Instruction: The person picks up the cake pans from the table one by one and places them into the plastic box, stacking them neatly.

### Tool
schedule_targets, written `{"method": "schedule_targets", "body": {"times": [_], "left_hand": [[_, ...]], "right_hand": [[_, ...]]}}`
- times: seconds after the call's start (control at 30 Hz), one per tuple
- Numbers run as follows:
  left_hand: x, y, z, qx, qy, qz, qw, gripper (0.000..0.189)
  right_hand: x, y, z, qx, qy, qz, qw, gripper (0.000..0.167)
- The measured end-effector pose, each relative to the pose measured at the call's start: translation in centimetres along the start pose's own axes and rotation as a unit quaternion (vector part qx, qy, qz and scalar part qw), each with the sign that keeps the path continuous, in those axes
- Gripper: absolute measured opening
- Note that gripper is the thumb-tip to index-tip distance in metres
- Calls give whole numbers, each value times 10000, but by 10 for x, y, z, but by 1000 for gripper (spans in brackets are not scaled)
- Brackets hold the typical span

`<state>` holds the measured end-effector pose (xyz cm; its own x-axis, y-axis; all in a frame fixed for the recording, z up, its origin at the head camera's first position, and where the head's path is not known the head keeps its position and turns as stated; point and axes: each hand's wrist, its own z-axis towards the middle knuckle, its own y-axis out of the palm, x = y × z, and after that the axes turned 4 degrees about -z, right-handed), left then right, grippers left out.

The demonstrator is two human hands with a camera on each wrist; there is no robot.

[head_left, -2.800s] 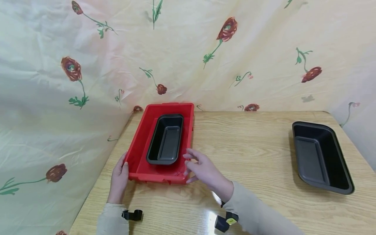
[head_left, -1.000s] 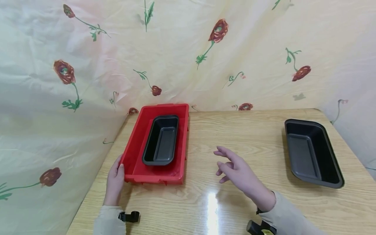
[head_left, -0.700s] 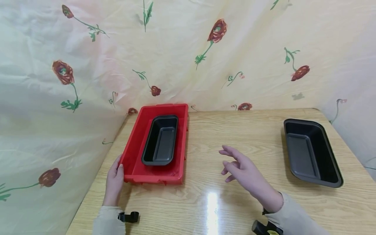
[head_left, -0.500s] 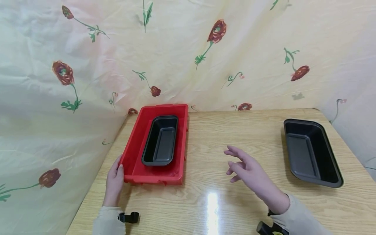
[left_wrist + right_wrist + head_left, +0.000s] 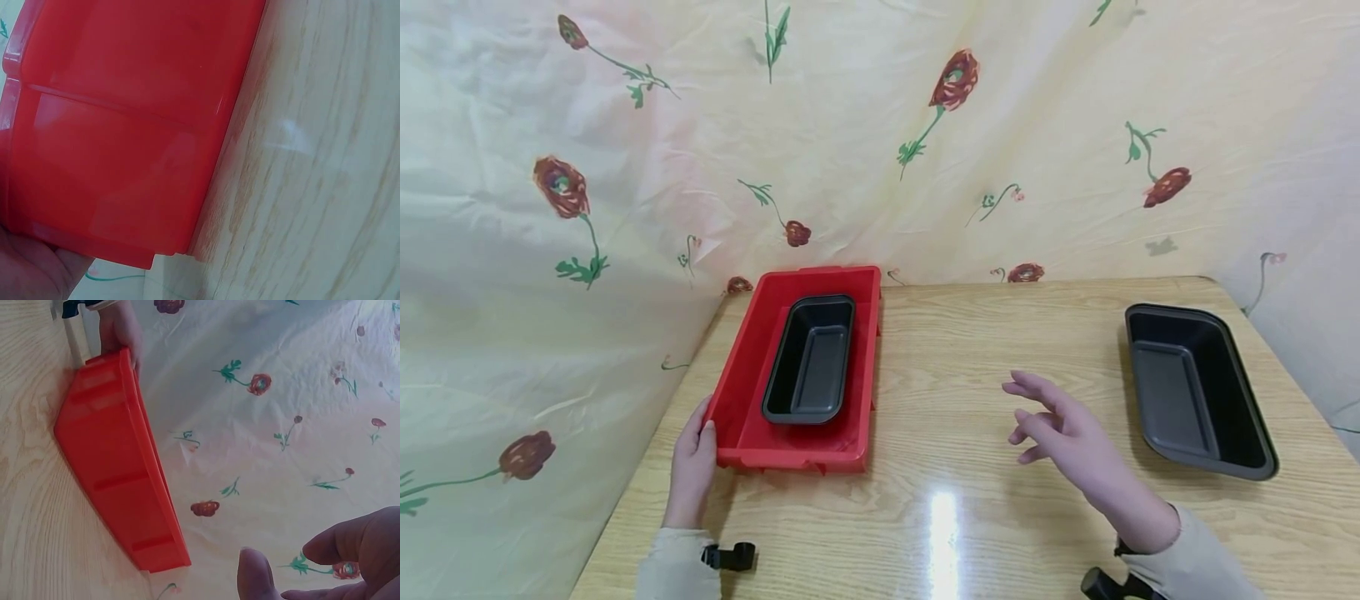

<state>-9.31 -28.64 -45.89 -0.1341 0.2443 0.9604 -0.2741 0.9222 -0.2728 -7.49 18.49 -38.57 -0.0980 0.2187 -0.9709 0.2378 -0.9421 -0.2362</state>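
On the left of the table sits a red plastic tray (image 5: 748,417) with a dark loaf pan (image 5: 822,367) inside it. My left hand (image 5: 692,467) grips the tray's near left corner, thumb over the rim; in the left wrist view part of that hand (image 5: 37,269) shows under the tray's red wall (image 5: 119,156). My right hand (image 5: 1075,442) hangs over the table between the tray and a second dark loaf pan (image 5: 1183,400) at the right. Its fingers are loosely bent and hold nothing. The right wrist view shows its thumb and fingers (image 5: 337,544) apart, with the tray (image 5: 119,469) beyond.
The wood-grain table (image 5: 985,333) spreads between tray and right-hand pan, with a bright glare near its front. A flower-printed cloth (image 5: 850,125) hangs behind the table and along its left side. Black camera straps (image 5: 730,556) sit on both wrists.
My right hand has left the tray's near right corner and moved right across the table, towards the second loaf pan. My left hand keeps its grip. The whole view has shifted slightly.
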Motion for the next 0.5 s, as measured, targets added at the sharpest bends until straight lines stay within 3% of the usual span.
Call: {"method": "schedule_targets", "body": {"times": [0.23,0.5], "left_hand": [[0,1,0,9,-18,45,10000,49],[1,0,-1,-9,-37,10,10000,50]], "right_hand": [[-1,-16,-5,-54,278,-273,9992,52],[2,-26,-10,111,304,-518,9981,52]]}}
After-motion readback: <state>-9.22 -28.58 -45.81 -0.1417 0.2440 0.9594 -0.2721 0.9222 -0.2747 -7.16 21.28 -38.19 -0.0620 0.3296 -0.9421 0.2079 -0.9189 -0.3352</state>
